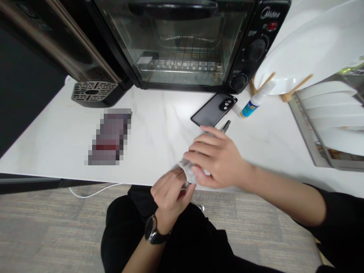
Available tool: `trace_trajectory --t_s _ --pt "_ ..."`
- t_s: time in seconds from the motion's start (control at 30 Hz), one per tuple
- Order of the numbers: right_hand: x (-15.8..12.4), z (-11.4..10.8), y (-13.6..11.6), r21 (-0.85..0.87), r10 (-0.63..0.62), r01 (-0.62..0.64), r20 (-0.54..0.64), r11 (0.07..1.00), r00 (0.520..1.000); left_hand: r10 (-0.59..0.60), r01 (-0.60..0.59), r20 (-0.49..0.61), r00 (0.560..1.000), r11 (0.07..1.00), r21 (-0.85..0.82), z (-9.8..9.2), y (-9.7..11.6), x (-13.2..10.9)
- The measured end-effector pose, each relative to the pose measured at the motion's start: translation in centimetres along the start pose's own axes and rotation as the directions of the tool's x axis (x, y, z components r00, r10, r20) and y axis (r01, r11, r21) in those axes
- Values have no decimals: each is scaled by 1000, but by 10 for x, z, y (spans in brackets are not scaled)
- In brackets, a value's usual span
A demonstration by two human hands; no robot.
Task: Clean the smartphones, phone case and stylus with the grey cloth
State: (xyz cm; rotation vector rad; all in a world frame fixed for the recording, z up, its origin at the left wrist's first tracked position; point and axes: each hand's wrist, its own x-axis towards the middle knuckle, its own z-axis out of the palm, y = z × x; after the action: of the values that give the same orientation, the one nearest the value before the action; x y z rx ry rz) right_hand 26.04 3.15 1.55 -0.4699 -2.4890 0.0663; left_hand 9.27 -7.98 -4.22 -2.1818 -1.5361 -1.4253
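Observation:
Near the front edge of the white marbled counter, my two hands meet over a crumpled white tissue or cloth (186,170). My right hand (217,161) comes from the right, fingers bent over the white piece and thumb pressed against it. Below and to the left, my left hand (170,191), with a dark round watch (150,228) on its wrist, has its fingers curled in a pinch. A small shiny bit shows at its fingertips; what it belongs to is hidden. Just beyond my right fingers lies a slim grey object (226,126), partly covered.
A phone case (212,109) and a small blue-and-white spray bottle (250,108) are by the toaster oven (182,49). At left lie a pixelated flat item (109,136) and a machine's drip tray (95,93). White plates (301,49) and a dish rack (313,140) stand right.

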Motion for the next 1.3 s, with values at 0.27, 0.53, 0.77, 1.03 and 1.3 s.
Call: trace_trajectory --t_s 0.27,0.53,0.77,1.03,1.3 --pt "-4 -9 37 -31 300 -305 -104 952 948 -12 13 14 1000 999 -46 0 2 3" --pt "-1 1 0 7 -19 20 -40 1000 999 -8 8 9 1000 998 -59 1 -1 -2" --pt "-4 -8 32 -54 264 -269 -80 962 961 -41 43 31 999 996 -75 -1 2 0" --pt "-1 0 8 -37 -32 31 -22 999 999 -17 18 33 999 999 -45 -3 1 0" --pt "-6 -10 43 -57 309 -313 -68 948 949 -33 35 36 999 998 -57 -3 3 1"
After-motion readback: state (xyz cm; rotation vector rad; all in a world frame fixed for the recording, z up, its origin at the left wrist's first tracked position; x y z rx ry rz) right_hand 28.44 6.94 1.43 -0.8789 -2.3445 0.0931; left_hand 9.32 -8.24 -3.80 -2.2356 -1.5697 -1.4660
